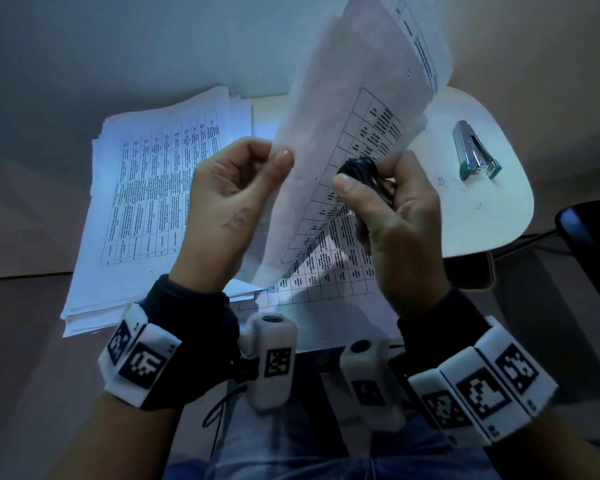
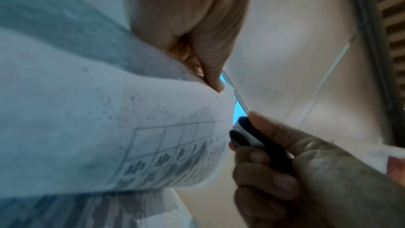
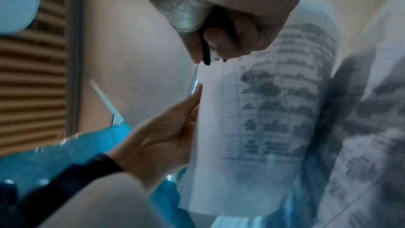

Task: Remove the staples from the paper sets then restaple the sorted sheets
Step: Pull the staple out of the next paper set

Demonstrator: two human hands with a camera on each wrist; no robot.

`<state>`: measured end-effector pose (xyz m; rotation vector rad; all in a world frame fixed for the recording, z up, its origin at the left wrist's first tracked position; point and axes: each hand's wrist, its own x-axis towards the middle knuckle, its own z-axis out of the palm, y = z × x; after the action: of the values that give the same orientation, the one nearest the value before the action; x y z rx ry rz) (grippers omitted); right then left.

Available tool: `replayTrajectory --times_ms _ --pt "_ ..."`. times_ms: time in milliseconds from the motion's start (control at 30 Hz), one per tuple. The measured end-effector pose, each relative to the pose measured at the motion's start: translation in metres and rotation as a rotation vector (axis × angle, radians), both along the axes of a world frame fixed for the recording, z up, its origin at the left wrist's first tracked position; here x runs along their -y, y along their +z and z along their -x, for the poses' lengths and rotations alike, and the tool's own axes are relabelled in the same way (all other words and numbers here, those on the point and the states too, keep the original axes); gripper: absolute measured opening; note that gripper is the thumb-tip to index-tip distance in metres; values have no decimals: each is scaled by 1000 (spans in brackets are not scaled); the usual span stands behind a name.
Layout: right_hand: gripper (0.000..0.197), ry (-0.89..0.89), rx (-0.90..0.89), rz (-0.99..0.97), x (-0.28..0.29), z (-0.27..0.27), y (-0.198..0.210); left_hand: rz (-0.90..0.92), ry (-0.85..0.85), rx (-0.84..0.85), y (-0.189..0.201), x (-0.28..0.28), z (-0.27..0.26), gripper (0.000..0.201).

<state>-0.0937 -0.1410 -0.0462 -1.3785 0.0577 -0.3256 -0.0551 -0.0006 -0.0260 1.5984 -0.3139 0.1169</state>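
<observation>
Head view shows your left hand (image 1: 234, 188) pinching the near edge of a raised paper set (image 1: 347, 133) between thumb and curled fingers, lifted above the table (image 1: 482, 223). Your right hand (image 1: 395, 216) is wrapped around a black staple remover (image 1: 364, 178), thumb on top, its tip against the printed side of that set. From the left wrist, the remover's dark jaws sit right at the sheet's corner beside your fingertips (image 2: 215, 82); the picture is too blurred to show a staple.

You have two hands at work, one remover, and one stapler (image 1: 473, 150), which lies on its side well apart on the right of the pale table, with a few loose staples (image 1: 465, 190) just near it. One stack of papers (image 1: 153, 206) lies flat on the left, and more printed sheets (image 1: 329, 271) rest under your hands.

The raised set is white, curved, printed with a ruled table of small dark text.
</observation>
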Motion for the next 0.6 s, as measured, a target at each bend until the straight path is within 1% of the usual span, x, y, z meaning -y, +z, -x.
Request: replayTrajectory --times_ms 67,200,333,367,433,533,600 --pt "20 -4 -16 26 7 -3 -1 -25 12 -7 0 -2 -1 11" --pt "20 -3 -76 121 19 -12 -6 -51 80 -27 2 -3 -9 12" --pt "27 84 -241 324 38 -21 -5 -100 84 -18 8 -5 -13 12" --pt "29 95 -268 347 43 -21 -4 -106 79 -29 9 -6 -14 13" --pt "34 117 -300 350 51 -20 -1 -138 48 -52 12 -7 -15 21" --pt "43 198 -390 358 62 -19 -1 -204 -46 -68 21 -12 -14 36" --pt "50 208 -442 334 67 -21 -4 -280 -79 -45 28 -12 -15 40"
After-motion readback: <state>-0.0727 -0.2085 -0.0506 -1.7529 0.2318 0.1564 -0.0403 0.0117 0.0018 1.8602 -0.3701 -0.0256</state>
